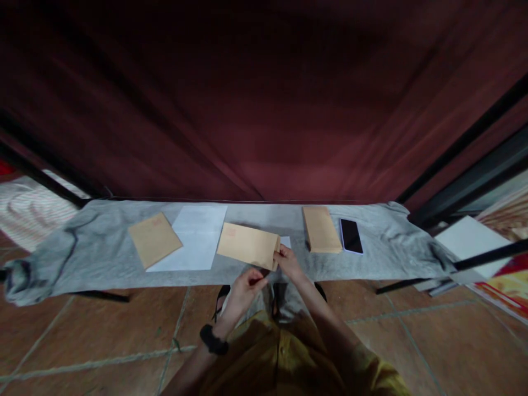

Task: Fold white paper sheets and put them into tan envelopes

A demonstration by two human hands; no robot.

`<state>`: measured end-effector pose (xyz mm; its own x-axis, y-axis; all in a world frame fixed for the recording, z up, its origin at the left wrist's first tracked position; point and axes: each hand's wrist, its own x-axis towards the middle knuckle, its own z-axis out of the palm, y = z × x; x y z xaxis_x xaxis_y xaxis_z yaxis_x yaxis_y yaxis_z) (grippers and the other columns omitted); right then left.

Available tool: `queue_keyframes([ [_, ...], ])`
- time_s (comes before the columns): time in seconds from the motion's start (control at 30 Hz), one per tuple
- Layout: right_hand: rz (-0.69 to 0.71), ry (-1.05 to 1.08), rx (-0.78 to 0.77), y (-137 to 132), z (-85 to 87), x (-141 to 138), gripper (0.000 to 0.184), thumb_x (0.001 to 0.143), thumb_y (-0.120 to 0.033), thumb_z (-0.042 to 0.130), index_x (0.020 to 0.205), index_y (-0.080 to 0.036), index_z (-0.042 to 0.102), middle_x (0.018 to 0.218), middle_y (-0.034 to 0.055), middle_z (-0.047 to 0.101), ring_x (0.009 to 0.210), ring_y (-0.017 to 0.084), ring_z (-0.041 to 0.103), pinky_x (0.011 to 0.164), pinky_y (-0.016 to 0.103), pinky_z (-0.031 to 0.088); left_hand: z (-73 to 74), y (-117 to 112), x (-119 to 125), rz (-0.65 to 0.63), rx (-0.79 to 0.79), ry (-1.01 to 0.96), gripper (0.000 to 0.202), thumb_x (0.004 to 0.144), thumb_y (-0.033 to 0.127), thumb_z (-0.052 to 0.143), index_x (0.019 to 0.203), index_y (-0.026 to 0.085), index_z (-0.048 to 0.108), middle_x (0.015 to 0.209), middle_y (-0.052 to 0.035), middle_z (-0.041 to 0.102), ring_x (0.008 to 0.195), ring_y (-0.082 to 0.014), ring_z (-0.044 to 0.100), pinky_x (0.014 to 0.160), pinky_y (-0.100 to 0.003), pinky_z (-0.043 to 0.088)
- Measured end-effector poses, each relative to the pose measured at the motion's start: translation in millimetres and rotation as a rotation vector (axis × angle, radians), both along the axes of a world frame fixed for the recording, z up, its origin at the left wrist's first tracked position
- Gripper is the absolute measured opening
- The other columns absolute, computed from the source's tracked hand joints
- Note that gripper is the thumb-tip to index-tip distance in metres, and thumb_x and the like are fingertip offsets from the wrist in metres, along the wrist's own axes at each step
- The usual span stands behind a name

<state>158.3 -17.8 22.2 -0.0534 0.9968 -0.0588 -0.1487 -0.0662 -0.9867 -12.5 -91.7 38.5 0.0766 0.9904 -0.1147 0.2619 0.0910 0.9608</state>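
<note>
A brown paper envelope [247, 245] with a small reddish print at its left end lies slightly slanted above the grey cloth. My right hand [287, 262] pinches its right end, near the flap. Just below the envelope's lower edge is my left hand [244, 290], apart from it. Its fingers are curled, with a small gap between thumb and forefinger, and I see nothing between them. A bit of white paper [285, 241] shows behind the envelope's right end.
The grey cloth [383, 247] covers a narrow table. White paper [193, 236] lies left, partly under another brown envelope [155, 240]. To the right are a stack of brown envelopes [322, 230] and a phone [351, 236]. A dark red curtain [264, 121] hangs behind.
</note>
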Motion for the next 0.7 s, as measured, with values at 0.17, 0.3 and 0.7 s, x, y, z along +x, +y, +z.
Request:
queue_keyframes([
  [0.17, 0.084, 0.028, -0.013, -6, 4.4, 7, 0.022, 0.072, -0.035, 0.068, 0.090, -0.022, 0.073, 0.085, -0.0006, 0.075, 0.085, 0.022, 0.068, 0.084, 0.036, 0.054, 27.2, 31, -22, -0.188, 0.625, 0.759, 0.088, 0.075, 0.035, 0.083, 0.152, 0.026, 0.043, 0.167, -0.0179, 0.026, 0.155, -0.0385, 0.021, 0.122, -0.062, 0.017],
  [0.3, 0.174, 0.056, -0.027, -12, 11.0, 13, 0.026, 0.073, -0.040, 0.069, 0.093, -0.023, 0.074, 0.085, -0.0013, 0.076, 0.086, 0.023, 0.069, 0.085, 0.037, 0.055, 36.0, 54, -33, -0.385, 0.716, 1.045, 0.111, 0.070, 0.048, 0.086, 0.161, 0.026, 0.025, 0.170, -0.0216, 0.012, 0.157, -0.0397, 0.011, 0.122, -0.066, 0.007],
  [0.7, 0.166, -0.076, 0.057, -11, -1.5, 30, 0.023, 0.076, -0.038, 0.068, 0.093, -0.024, 0.074, 0.086, -0.0010, 0.076, 0.085, 0.021, 0.068, 0.084, 0.035, 0.055, 42.1, 59, -23, -0.454, 0.754, 1.123, 0.103, 0.076, 0.045, 0.078, 0.162, 0.028, 0.023, 0.164, -0.0194, 0.032, 0.154, -0.0379, 0.022, 0.123, -0.064, 0.003],
])
